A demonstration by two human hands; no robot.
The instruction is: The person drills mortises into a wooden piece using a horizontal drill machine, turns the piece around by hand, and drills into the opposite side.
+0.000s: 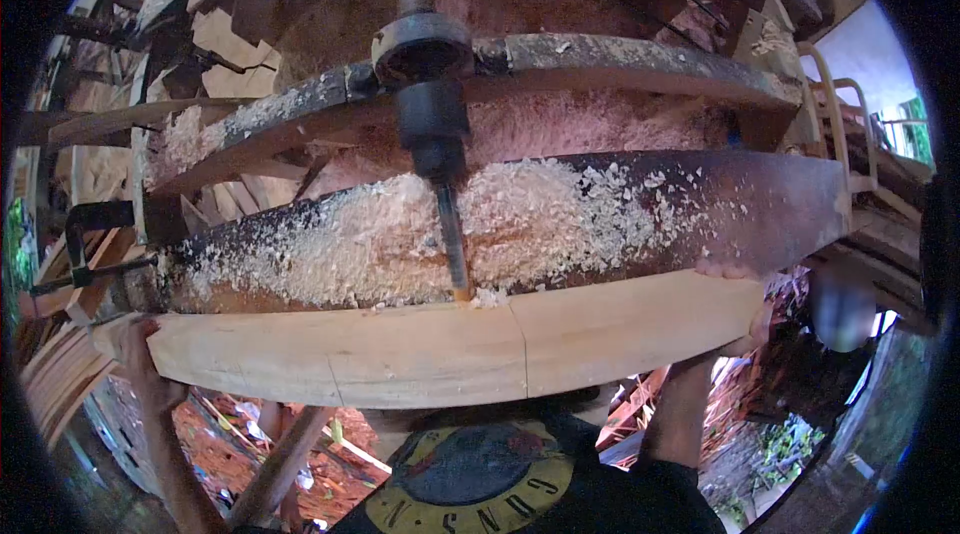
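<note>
A long pale wooden board with thin dark lines across it lies in front of me, along the near edge of the machine's table. My left hand grips its left end, fingers curled over the edge. At the opposite end, my right hand is closed around the board, partly hidden behind it. A drill bit hangs from a dark chuck and meets the board's far edge near the middle. Whether the bit is turning, I cannot tell.
Wood shavings heap over the table around the bit. A dark clamp sits at the left end. Behind runs a curved beam dusted with chips. Stacked timber lies at the left, and a bent metal frame stands at the right.
</note>
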